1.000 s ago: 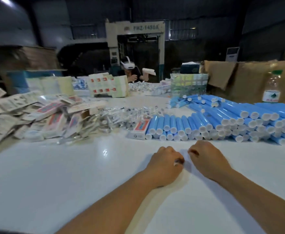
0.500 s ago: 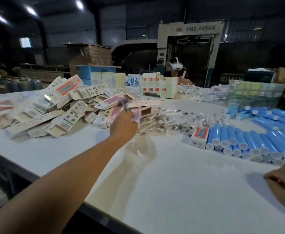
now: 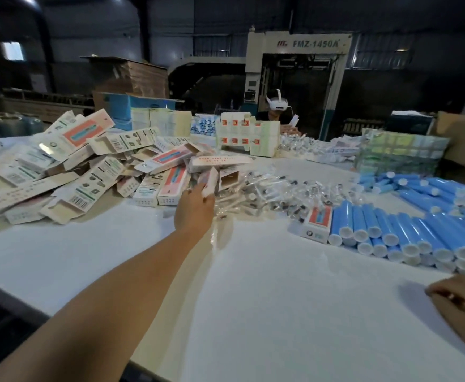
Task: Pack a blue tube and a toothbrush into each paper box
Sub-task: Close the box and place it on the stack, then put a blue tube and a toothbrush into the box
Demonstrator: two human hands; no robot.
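- The left hand (image 3: 194, 213) was stretched forward over the white surface (image 3: 253, 312), at the near edge of the box pile (image 3: 68, 172).
- Its fingers were curled round one end of a paper box (image 3: 208, 183); the box rose tilted away from the hand, and motion blur hid its detail.
- The right hand (image 3: 463, 307) rested at the near right of the surface, fingers loosely curled under, holding nothing visible.
- The blue tubes (image 3: 407, 224) lay in rows just beyond the right hand and well to the right of the left hand, white caps facing the viewer.
- One closed box (image 3: 318, 223) lay touching the left end of the tube rows.
- The wrapped toothbrushes (image 3: 270, 191) lay in a loose heap between the box pile and the tubes, just right of and beyond the left hand.
- The box pile, mostly open and flattened cartons, covered the left part of the surface, to the left of and beyond the left hand.
- At the far side a person (image 3: 276, 111) wearing a white headset sat behind a block of stacked boxes (image 3: 246, 136).
- A wrapped bundle (image 3: 399, 153) stood at the far right, behind the tubes.
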